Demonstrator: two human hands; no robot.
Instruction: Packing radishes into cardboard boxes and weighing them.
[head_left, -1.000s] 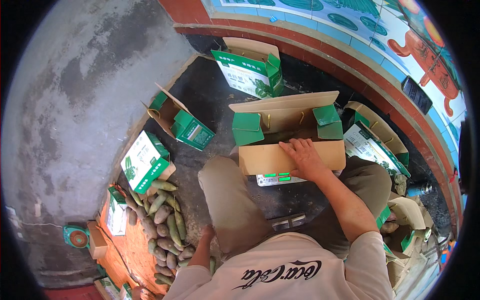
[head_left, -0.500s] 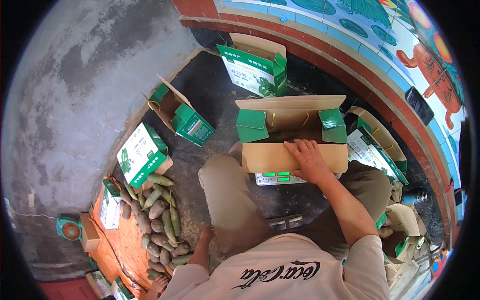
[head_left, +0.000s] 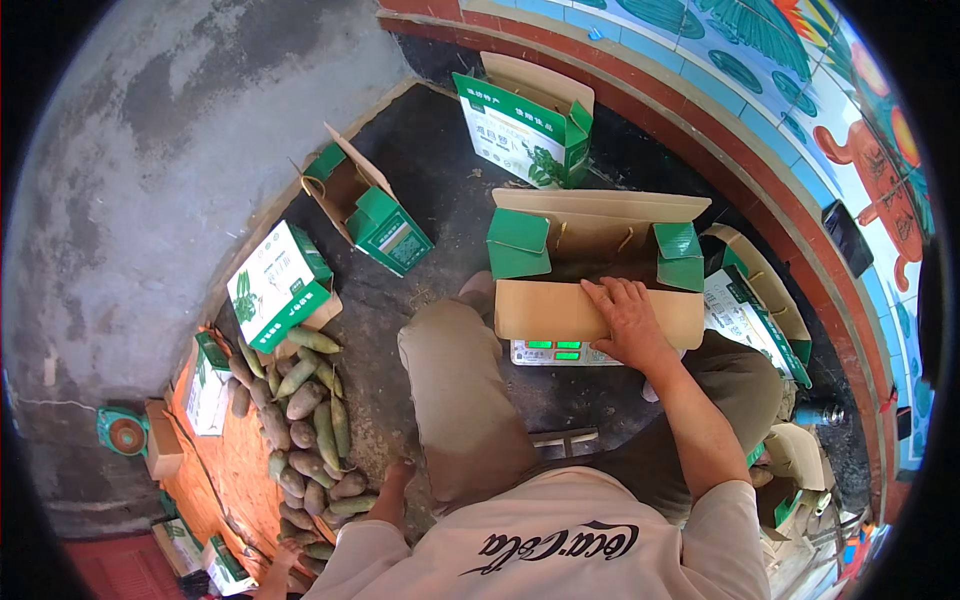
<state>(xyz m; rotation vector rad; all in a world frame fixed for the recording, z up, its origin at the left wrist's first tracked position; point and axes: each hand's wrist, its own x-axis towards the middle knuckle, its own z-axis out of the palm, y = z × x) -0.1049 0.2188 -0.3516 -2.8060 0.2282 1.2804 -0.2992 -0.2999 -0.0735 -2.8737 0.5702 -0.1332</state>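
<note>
My right hand (head_left: pixel 628 318) lies palm down on the brown front flap (head_left: pixel 545 312) of an opened cardboard box (head_left: pixel 590 205), its fingers stretched toward the box mouth. The inside of the box is in shadow. Beneath it shows the front of a scale (head_left: pixel 560 353) with lit green displays. My left arm (head_left: pixel 390 492) comes from its sleeve beside my left thigh; its hand cannot be made out clearly. Left of it lies a pile of long green and brownish root vegetables (head_left: pixel 305 435). Bare skin (head_left: pixel 285 560), a hand or a foot, shows at the pile's lower edge, partly cut off.
Green and white boxes stand around: one at the back (head_left: pixel 525 130), one open at left (head_left: pixel 375 220), one beside the pile (head_left: pixel 278 285), another at right (head_left: pixel 750 310). A bottle (head_left: pixel 820 413) lies lower right, a small fan (head_left: pixel 122 432) at far left. A tiled wall (head_left: pixel 690 60) bounds the right.
The view has turned slightly, shifting the box and my right hand a little right in the picture. My right hand keeps its place on the flap. The bare skin by the pile sits further left.
</note>
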